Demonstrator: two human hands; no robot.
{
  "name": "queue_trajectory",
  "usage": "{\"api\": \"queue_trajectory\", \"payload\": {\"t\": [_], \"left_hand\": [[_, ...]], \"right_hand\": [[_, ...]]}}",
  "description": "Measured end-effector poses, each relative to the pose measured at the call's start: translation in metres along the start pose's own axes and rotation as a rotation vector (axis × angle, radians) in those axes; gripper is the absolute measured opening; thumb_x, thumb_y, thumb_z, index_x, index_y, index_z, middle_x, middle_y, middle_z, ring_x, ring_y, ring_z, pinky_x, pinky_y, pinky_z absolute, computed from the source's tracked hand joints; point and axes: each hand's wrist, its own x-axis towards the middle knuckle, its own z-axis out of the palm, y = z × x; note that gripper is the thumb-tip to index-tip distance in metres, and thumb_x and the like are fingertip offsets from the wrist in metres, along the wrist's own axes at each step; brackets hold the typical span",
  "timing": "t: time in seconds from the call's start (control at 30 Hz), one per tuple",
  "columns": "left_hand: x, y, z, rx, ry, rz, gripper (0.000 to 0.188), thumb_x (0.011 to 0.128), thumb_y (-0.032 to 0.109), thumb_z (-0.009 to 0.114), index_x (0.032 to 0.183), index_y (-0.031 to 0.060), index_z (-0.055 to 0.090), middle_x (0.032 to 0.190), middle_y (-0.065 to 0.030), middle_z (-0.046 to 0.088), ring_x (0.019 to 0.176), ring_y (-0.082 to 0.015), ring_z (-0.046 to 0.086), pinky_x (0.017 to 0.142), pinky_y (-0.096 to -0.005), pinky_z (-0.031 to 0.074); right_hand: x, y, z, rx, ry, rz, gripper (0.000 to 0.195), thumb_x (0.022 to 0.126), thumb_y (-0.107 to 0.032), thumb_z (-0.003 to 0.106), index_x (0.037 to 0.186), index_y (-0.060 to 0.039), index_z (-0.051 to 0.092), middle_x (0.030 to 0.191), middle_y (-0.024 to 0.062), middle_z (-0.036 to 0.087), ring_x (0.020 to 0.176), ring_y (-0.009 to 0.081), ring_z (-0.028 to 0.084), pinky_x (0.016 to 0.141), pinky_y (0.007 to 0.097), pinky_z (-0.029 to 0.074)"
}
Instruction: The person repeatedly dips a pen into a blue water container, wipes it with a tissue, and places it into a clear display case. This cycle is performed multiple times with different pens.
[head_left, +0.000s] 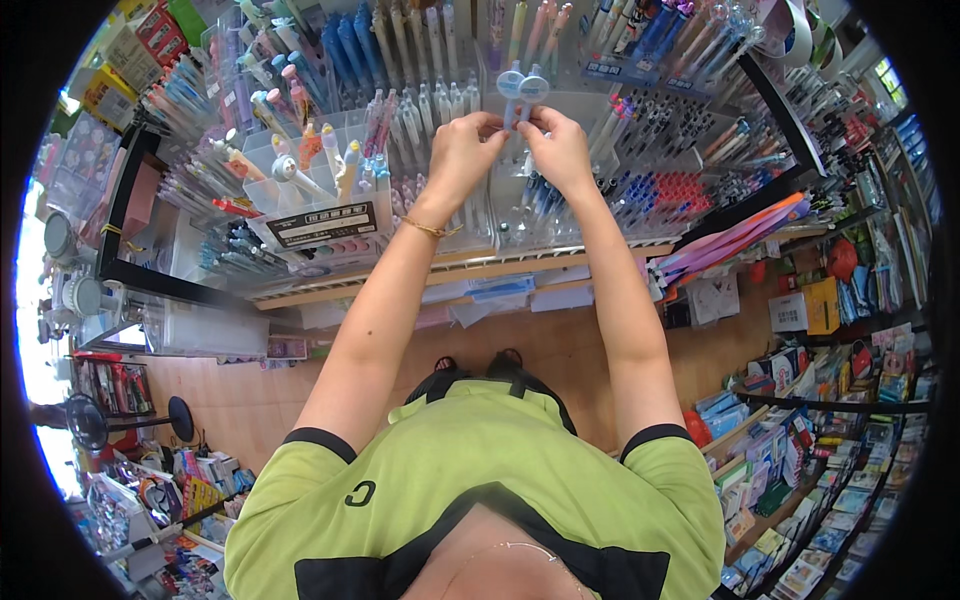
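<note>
Two light-blue pens with round disc toppers stand upright side by side over the clear pen rack. My left hand (469, 147) pinches the stem of the left pen (509, 86) between thumb and fingertips. The right pen (533, 90) is pinched the same way by my right hand (555, 144). The two discs touch or overlap slightly. Behind my wrists, clear compartments hold many upright pens; a clear box (322, 225) with animal-topped pens sits to the left of my left hand. The lower ends of both pens are hidden by my fingers or blurred against the rack.
A black frame rail (784, 112) bounds the display at right, and another (124, 217) at left. A wooden shelf edge (457, 271) runs below my forearms. Packed shelves of stationery (795, 450) stand at the lower right. A desk fan (88, 420) is at the left.
</note>
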Motion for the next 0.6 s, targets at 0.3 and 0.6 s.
{"api": "queue_trajectory", "payload": {"t": [0.3,0.6], "left_hand": [[-0.007,0.001,0.0,0.244,0.06,-0.055,0.028,0.074,0.027,0.066,0.094,0.0063,0.069,0.078,-0.0111,0.068,0.072,-0.0251,0.067,0.066,-0.0334,0.052],[-0.01,0.003,0.0,0.304,0.081,-0.038,0.025,0.075,0.028,0.067,0.092,0.0097,0.07,0.076,-0.009,0.068,0.071,-0.0266,0.066,0.064,-0.0362,0.052]], "right_hand": [[0.009,0.0,0.014,-0.116,0.025,0.052,0.024,0.081,-0.013,0.061,0.099,0.0041,0.064,0.089,0.0152,0.068,0.082,0.0181,0.065,0.073,0.0287,0.049],[0.008,0.0,0.012,-0.052,0.054,0.075,0.03,0.079,-0.014,0.064,0.103,0.0031,0.061,0.089,0.0135,0.068,0.078,0.0166,0.065,0.07,0.0277,0.048]]}}
